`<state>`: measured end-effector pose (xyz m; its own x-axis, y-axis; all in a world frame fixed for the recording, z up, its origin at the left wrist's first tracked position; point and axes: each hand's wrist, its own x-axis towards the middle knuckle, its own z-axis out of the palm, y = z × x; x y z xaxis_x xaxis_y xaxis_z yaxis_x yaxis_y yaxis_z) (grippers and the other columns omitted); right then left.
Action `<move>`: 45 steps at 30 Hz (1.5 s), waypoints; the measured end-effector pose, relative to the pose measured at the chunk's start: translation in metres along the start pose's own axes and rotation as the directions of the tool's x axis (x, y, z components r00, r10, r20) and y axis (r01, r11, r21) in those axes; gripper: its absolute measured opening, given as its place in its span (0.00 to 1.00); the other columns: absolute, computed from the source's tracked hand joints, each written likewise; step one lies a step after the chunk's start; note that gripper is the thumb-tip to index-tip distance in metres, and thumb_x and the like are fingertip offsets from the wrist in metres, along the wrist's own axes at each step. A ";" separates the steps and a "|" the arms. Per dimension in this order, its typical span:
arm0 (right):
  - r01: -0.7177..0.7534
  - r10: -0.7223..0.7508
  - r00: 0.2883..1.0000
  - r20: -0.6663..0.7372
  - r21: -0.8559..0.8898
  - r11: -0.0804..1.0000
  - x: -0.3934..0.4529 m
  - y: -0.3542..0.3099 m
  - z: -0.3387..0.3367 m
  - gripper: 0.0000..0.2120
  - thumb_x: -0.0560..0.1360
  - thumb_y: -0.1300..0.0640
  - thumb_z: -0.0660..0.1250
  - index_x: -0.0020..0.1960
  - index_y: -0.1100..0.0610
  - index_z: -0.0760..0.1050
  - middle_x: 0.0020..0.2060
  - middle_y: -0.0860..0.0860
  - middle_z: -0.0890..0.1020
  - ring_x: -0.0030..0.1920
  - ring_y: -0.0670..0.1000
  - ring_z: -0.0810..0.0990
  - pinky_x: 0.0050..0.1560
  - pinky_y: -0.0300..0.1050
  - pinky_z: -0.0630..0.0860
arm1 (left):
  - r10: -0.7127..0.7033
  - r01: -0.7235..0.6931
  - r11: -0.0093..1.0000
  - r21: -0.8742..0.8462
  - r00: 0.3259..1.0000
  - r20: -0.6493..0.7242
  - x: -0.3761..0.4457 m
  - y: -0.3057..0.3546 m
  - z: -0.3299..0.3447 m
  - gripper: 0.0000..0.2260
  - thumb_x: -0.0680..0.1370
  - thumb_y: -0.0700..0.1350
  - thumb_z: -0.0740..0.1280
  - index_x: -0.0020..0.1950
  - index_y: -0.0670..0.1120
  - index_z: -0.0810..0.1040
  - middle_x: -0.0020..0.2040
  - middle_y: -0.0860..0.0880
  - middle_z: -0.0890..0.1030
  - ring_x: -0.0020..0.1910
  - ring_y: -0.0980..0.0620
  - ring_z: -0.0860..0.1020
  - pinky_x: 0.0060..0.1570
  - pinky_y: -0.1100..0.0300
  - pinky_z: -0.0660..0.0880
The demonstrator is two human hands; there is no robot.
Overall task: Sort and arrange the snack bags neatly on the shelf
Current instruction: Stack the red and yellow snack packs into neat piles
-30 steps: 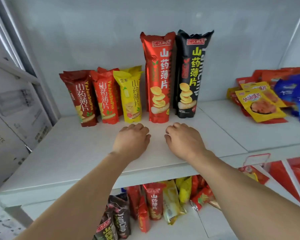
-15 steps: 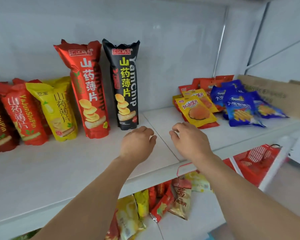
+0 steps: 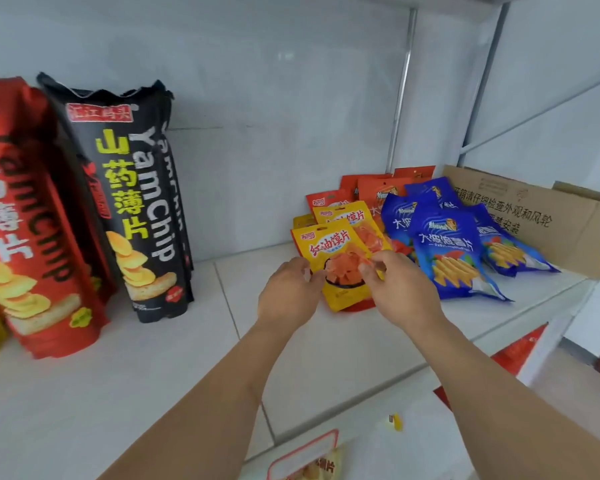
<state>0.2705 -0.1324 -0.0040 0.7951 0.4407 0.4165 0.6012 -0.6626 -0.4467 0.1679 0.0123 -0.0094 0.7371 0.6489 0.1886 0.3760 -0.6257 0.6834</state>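
A yellow snack bag [image 3: 329,245] lies on top of a pile of yellow and orange-red bags on the white shelf [image 3: 174,362]. My left hand [image 3: 288,292] touches its left edge, and my right hand [image 3: 400,285] rests on its right side with fingers curled over it. Whether either hand grips the bag is unclear. Blue chip bags [image 3: 447,251] lie just right of the pile. A tall black yam chip bag [image 3: 129,199] and a tall red yam chip bag [image 3: 25,220] stand upright at the left against the back wall.
A brown cardboard sheet [image 3: 548,220] leans at the far right of the shelf behind the blue bags. A vertical seam splits the shelf board between the black bag and the pile. A lower shelf with a red-edged label holder [image 3: 302,452] shows below.
The view has swung right. Both hands moved forward and right from the bare shelf front to the yellow bag on top of the pile.
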 end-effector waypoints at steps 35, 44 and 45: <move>-0.115 -0.185 0.951 0.248 0.838 0.534 0.143 0.045 0.052 0.08 0.77 0.49 0.69 0.47 0.53 0.79 0.43 0.51 0.85 0.47 0.55 0.83 0.49 0.56 0.78 | -0.453 0.276 0.830 -0.485 0.841 -0.296 0.075 0.038 0.069 0.13 0.76 0.62 0.70 0.49 0.56 0.71 0.49 0.56 0.81 0.47 0.55 0.82 0.47 0.54 0.82; -0.310 -0.145 0.921 0.362 0.906 0.289 0.133 0.023 0.062 0.04 0.78 0.52 0.69 0.49 0.53 0.77 0.44 0.49 0.84 0.46 0.49 0.82 0.46 0.46 0.78 | -0.396 0.169 0.507 -0.846 0.916 -0.055 0.071 0.036 0.045 0.21 0.73 0.48 0.76 0.63 0.45 0.77 0.53 0.44 0.86 0.50 0.42 0.86 0.56 0.41 0.80; -0.297 -0.161 0.921 0.355 0.906 0.302 0.132 0.020 0.063 0.04 0.78 0.52 0.69 0.48 0.52 0.77 0.44 0.49 0.83 0.45 0.49 0.82 0.45 0.45 0.77 | -0.385 0.183 0.482 -0.857 0.923 -0.020 0.070 0.032 0.040 0.18 0.74 0.46 0.75 0.62 0.43 0.79 0.54 0.43 0.86 0.51 0.41 0.86 0.57 0.41 0.80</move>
<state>0.3924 -0.0493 -0.0077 0.6634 0.7277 0.1740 0.0169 0.2179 -0.9758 0.2543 0.0207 -0.0028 0.5246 0.8480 -0.0750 -0.1655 0.1880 0.9681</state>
